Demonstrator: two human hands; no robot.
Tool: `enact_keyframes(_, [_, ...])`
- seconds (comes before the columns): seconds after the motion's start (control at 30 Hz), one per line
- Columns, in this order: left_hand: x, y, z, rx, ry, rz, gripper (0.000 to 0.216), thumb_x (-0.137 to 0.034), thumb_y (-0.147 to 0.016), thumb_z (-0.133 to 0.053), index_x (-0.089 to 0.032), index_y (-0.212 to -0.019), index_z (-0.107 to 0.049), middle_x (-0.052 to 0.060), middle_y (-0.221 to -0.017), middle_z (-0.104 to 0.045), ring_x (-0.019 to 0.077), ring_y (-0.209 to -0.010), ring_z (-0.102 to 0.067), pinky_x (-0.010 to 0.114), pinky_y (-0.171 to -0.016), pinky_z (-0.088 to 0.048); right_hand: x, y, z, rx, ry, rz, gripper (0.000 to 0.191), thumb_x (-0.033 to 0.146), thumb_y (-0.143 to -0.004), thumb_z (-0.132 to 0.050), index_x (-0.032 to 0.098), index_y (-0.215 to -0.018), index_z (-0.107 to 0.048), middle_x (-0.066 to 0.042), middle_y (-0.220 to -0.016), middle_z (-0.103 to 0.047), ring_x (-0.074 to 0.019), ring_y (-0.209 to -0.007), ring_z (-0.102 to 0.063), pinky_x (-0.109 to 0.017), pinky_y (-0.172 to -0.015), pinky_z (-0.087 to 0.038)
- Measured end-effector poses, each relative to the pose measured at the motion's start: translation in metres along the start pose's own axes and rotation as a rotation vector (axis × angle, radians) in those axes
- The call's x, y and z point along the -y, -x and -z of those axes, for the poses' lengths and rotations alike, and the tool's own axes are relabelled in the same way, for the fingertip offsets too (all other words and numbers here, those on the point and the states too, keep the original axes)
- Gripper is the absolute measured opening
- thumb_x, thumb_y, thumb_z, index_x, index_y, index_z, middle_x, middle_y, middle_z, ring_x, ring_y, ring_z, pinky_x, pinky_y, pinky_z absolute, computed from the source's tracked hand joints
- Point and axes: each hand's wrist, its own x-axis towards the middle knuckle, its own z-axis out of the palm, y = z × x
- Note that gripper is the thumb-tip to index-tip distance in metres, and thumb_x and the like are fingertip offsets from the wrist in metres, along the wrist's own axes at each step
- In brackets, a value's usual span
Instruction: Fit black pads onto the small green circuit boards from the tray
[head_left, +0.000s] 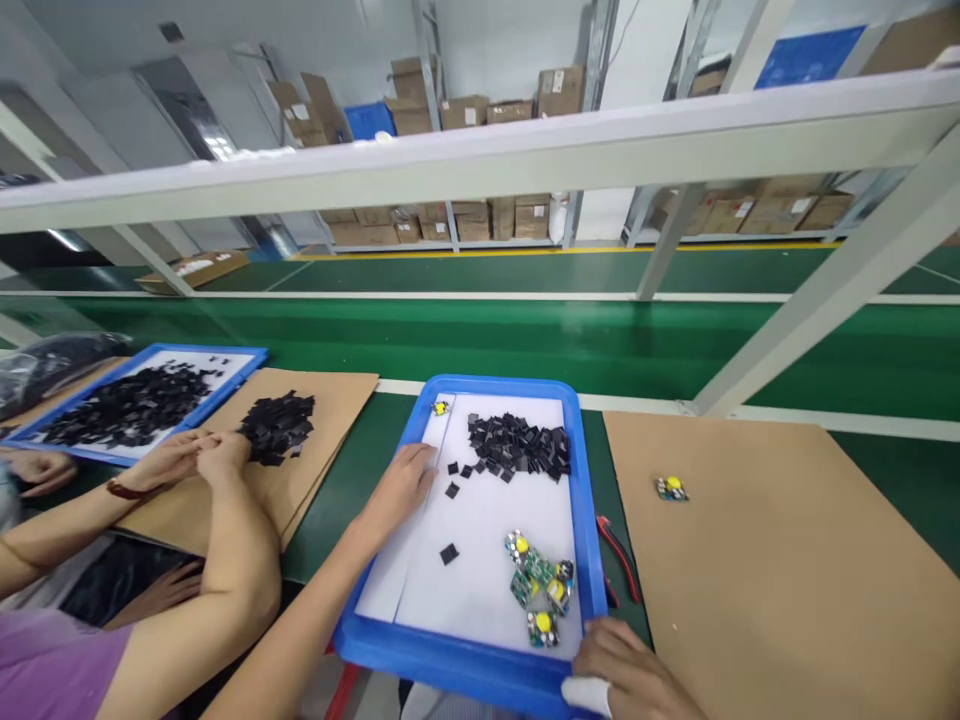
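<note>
A blue tray with a white lining lies before me. My left hand reaches over its left side, fingers bent together on the lining near a seam; whatever is under them is hidden. At the lower right corner, my right hand grips the tray's rim, with a white cover on one digit. Inside the tray are a heap of black square pieces, a few loose black squares, and several small green circuit boards with yellow parts. One more board sits in the top left corner.
Red-handled pliers lie right of the tray. A cardboard sheet there carries one circuit board. At left, a co-worker's hands are beside black pieces on cardboard and another blue tray. A slanted post rises at right.
</note>
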Motion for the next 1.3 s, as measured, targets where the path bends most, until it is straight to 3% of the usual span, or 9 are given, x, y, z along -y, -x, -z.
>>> enact_keyframes(0.07, [-0.003,0.003,0.006,-0.015,0.038,0.008,0.035,-0.034,-0.095,-0.051,-0.016,-0.122,-0.067,0.014,-0.132,-0.068,0.0315,-0.120,-0.067,0.048,-0.107,-0.053,0.009,-0.004,0.014,-0.077,-0.044,-0.011,0.013,0.031,-0.103,-0.059,0.025,-0.113,-0.064,-0.004,-0.091,-0.074,-0.0202,-0.085,-0.069,-0.039,-0.088,-0.059])
enact_keyframes(0.2, [-0.024,0.019,0.024,-0.044,0.057,0.029,0.045,-0.050,-0.097,-0.054,-0.021,-0.128,-0.066,0.013,-0.136,-0.067,0.0277,-0.102,-0.075,0.041,-0.096,-0.060,0.006,0.003,0.041,-0.350,0.164,-0.278,0.037,0.015,-0.098,-0.061,0.024,-0.134,-0.057,-0.012,-0.118,-0.070,-0.0268,-0.112,-0.065,-0.051,-0.102,-0.053])
enact_keyframes(0.4, [-0.069,0.058,0.012,0.086,0.155,-0.216,0.036,-0.047,-0.097,-0.060,-0.031,-0.127,-0.070,0.006,-0.131,-0.073,0.0289,-0.113,-0.073,0.034,-0.087,-0.065,-0.006,-0.010,0.049,-0.201,0.417,-0.466,0.047,0.012,-0.093,-0.059,0.012,-0.140,-0.052,-0.024,-0.153,-0.048,-0.0375,-0.140,-0.045,-0.063,-0.108,-0.050])
enact_keyframes(0.57, [-0.077,0.070,0.003,-0.019,0.173,-0.255,0.031,-0.042,-0.095,-0.064,-0.033,-0.124,-0.071,0.004,-0.128,-0.073,0.0288,-0.112,-0.073,0.038,-0.096,-0.063,-0.016,-0.030,0.034,-0.233,0.435,-0.552,0.046,-0.002,-0.085,-0.050,0.007,-0.129,-0.059,-0.024,-0.148,-0.051,-0.0337,-0.140,-0.045,-0.057,-0.113,-0.049])
enact_keyframes(0.73, [-0.055,0.088,0.029,-0.268,0.121,-0.079,0.029,-0.039,-0.094,-0.067,-0.027,-0.120,-0.071,0.007,-0.122,-0.074,0.0277,-0.099,-0.075,0.043,-0.099,-0.060,-0.021,-0.017,0.035,-0.373,0.484,-0.547,0.040,0.008,-0.094,-0.050,0.012,-0.134,-0.057,-0.022,-0.140,-0.057,-0.0356,-0.132,-0.052,-0.061,-0.107,-0.052])
enact_keyframes(0.83, [-0.045,0.100,0.034,-0.245,0.077,0.063,0.031,-0.044,-0.095,-0.065,-0.025,-0.118,-0.070,0.007,-0.117,-0.074,0.0230,-0.084,-0.075,0.038,-0.087,-0.063,-0.016,-0.018,0.045,-0.419,0.444,-0.479,0.043,0.014,-0.098,-0.053,0.019,-0.141,-0.054,-0.018,-0.137,-0.060,-0.0343,-0.128,-0.055,-0.059,-0.103,-0.053])
enact_keyframes(1.07, [-0.066,0.097,-0.001,0.171,-0.006,0.082,0.027,-0.030,-0.097,-0.056,-0.025,-0.119,-0.071,0.009,-0.115,-0.073,0.0287,-0.102,-0.073,0.039,-0.084,-0.061,0.007,-0.093,0.038,-0.093,0.291,-0.262,0.037,0.004,-0.090,-0.057,0.018,-0.122,-0.069,-0.015,-0.130,-0.067,-0.0317,-0.123,-0.059,-0.053,-0.103,-0.054])
enact_keyframes(1.17, [-0.073,0.091,-0.005,0.190,0.072,0.087,0.020,-0.023,-0.097,-0.054,-0.025,-0.103,-0.073,0.007,-0.102,-0.072,0.0260,-0.092,-0.073,0.037,-0.079,-0.060,0.011,-0.130,0.027,0.150,0.303,-0.191,0.026,0.002,-0.084,-0.061,0.012,-0.104,-0.073,-0.018,-0.131,-0.066,-0.0330,-0.123,-0.058,-0.051,-0.106,-0.052])
enact_keyframes(1.3, [-0.077,0.087,0.000,0.042,0.366,0.166,0.015,-0.028,-0.097,-0.056,-0.024,-0.092,-0.070,0.004,-0.094,-0.072,0.0215,-0.083,-0.072,0.034,-0.078,-0.060,0.014,-0.157,0.017,0.215,0.215,-0.191,0.022,0.008,-0.090,-0.060,0.011,-0.110,-0.069,-0.017,-0.124,-0.067,-0.0300,-0.116,-0.061,-0.045,-0.102,-0.054])
